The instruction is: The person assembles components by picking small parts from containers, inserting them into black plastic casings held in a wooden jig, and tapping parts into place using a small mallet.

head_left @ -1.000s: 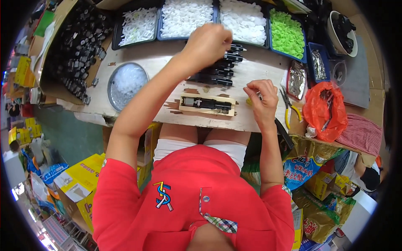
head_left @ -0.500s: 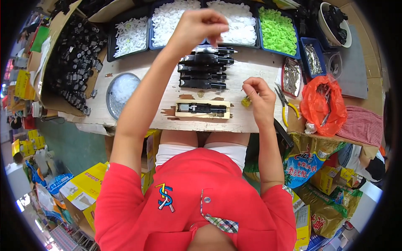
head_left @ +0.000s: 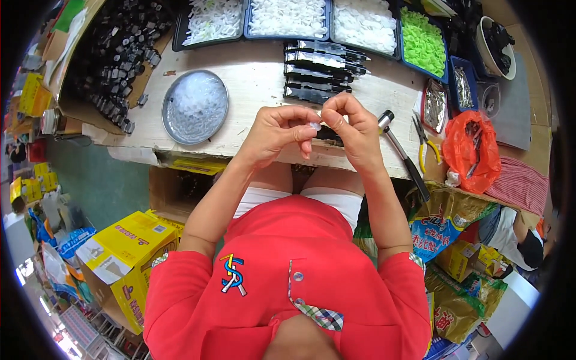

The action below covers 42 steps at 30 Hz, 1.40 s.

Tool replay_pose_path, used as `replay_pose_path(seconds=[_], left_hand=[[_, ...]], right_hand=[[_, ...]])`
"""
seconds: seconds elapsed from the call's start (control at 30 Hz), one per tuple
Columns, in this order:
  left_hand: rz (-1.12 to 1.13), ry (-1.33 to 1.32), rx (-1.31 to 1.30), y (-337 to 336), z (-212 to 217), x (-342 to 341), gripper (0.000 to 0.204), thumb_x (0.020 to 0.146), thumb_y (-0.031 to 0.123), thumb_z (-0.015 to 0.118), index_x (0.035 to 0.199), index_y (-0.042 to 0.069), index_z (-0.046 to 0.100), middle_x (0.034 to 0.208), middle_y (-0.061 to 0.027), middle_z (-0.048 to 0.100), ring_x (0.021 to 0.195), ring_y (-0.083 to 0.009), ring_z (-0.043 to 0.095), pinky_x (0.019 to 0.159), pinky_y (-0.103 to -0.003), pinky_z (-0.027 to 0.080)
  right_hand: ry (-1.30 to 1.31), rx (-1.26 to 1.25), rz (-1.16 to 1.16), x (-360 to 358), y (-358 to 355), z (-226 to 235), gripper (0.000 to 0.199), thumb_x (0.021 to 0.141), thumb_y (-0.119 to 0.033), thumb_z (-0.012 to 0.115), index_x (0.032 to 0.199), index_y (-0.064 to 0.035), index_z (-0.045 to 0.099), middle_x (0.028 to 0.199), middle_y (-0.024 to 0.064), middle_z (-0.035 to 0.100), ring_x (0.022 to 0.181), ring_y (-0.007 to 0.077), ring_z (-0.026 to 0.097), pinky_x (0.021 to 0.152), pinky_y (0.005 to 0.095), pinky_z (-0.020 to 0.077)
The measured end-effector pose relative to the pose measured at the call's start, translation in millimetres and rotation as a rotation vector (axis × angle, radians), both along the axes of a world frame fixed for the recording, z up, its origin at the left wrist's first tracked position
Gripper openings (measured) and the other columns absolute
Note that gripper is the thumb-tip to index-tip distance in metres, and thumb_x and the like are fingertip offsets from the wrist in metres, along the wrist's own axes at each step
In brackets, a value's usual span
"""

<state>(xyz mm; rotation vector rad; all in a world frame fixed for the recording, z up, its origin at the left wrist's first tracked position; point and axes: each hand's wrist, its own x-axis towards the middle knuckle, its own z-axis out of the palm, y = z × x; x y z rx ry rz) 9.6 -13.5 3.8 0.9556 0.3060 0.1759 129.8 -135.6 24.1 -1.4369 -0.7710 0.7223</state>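
My left hand (head_left: 273,135) pinches a small white plastic piece (head_left: 315,126) between thumb and fingertips. Close against it, my right hand (head_left: 357,129) has thumb and forefinger pressed together; whatever lies between them is too small to make out. Beneath both hands a black part (head_left: 329,135) lies on the bench, mostly covered. Just beyond them sits a stack of black, shiny mechanical parts (head_left: 318,72), side by side in a row. A hammer (head_left: 397,147) with a black grip rests to the right of my right hand.
A round metal dish (head_left: 195,108) of clear-white pieces stands at left, beside a carton of black parts (head_left: 114,66). Trays of white pieces (head_left: 288,18) and green pieces (head_left: 423,45) line the back. Yellow-handled pliers (head_left: 427,141) and a red bag (head_left: 471,144) lie at right.
My left hand has come back from the white trays with the small white piece. My right hand has moved left to meet it, uncovering the hammer; the whole view has shifted.
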Motion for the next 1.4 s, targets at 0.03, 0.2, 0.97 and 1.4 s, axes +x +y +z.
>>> replay_pose_path(seconds=[0.03,0.2,0.97,1.4], left_hand=[[0.002,-0.002,-0.003,0,0,-2,0.019,0.080,0.002,0.064,0.097,-0.004,0.062,0.074,-0.0069,0.061,0.058,-0.0116,0.059,0.052,-0.026,0.053],[0.048,-0.020,0.046,-3,-2,-8,0.018,0.081,0.004,0.063,0.097,-0.004,0.061,0.074,-0.0076,0.061,0.057,-0.0114,0.059,0.050,-0.026,0.053],[0.219,-0.095,1.419,10,-18,-11,0.030,0.063,0.014,0.074,0.091,0.009,0.066,0.089,-0.0043,0.057,0.086,-0.0201,0.049,0.072,-0.032,0.036],[0.002,0.067,1.389,5,-19,6,0.023,0.062,0.016,0.071,0.083,0.011,0.064,0.089,-0.0028,0.051,0.090,-0.0222,0.044,0.075,-0.037,0.029]], right_hand=[[-0.058,-0.008,0.000,-1,0,0,0.008,0.082,-0.009,0.059,0.080,-0.0016,0.057,0.077,0.0016,0.052,0.073,0.0111,0.046,0.069,0.0242,0.0381],[-0.289,-0.061,-0.004,-5,3,5,0.006,0.079,-0.008,0.059,0.078,-0.0027,0.057,0.076,0.0038,0.054,0.073,0.0170,0.047,0.068,0.0290,0.0371],[-1.180,-0.143,0.058,-3,-13,-33,0.013,0.069,-0.010,0.065,0.081,-0.0123,0.061,0.077,-0.0016,0.052,0.080,0.0175,0.048,0.072,0.0373,0.0288],[-1.040,-0.200,0.140,7,-21,-31,0.015,0.070,-0.010,0.063,0.084,-0.0124,0.063,0.076,-0.0003,0.049,0.079,0.0181,0.046,0.070,0.0358,0.0279]])
